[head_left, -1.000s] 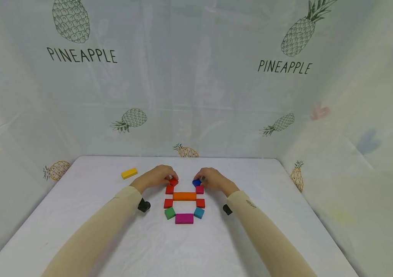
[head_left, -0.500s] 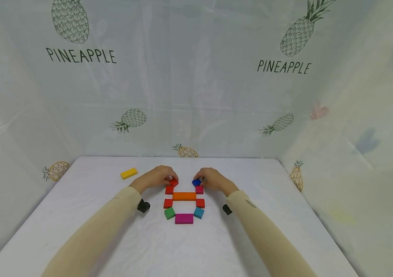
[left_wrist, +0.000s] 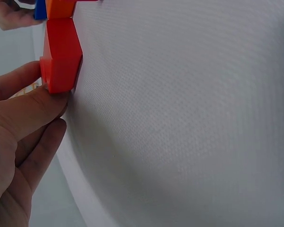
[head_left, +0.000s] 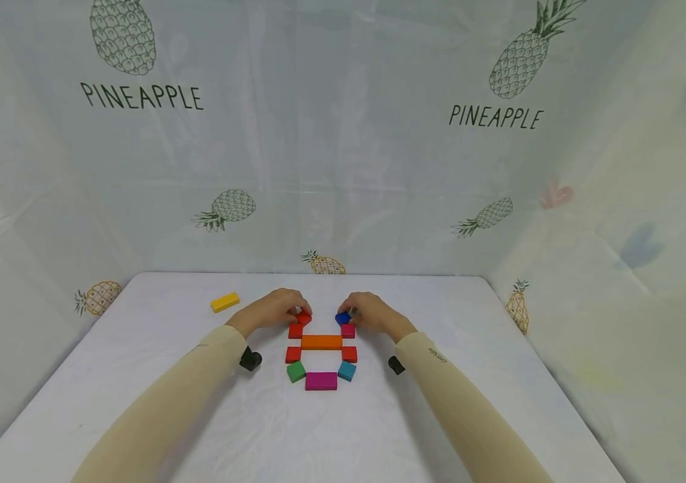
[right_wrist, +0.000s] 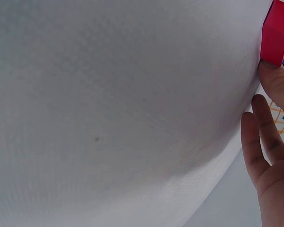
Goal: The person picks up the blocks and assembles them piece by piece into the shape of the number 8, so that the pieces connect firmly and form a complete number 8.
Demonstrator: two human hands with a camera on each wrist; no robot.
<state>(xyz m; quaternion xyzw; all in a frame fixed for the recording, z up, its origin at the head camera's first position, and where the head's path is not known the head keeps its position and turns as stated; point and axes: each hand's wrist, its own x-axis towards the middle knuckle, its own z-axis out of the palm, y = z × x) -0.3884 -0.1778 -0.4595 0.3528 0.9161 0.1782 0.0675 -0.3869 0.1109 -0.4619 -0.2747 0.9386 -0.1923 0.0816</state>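
In the head view my left hand (head_left: 275,308) pinches a small red block (head_left: 303,317) at the far left end of a block outline. Opposite, my right hand (head_left: 374,312) holds a blue block (head_left: 342,318) between thumb and fingers. Directly on the near side of these lie another red block (head_left: 296,331) and a crimson block (head_left: 348,331). An orange bar (head_left: 321,343) spans the middle. The left wrist view shows thumb and index fingertip at the red blocks' end. In the right wrist view the crimson block (right_wrist: 276,35) mostly hides the blue one.
Nearer lie two more red blocks, left (head_left: 293,355) and right (head_left: 350,354), a green block (head_left: 296,371), a light blue block (head_left: 346,371) and a magenta block (head_left: 321,382). A yellow block (head_left: 225,302) lies apart at back left on the white table (head_left: 319,443). Pineapple-print curtains surround it.
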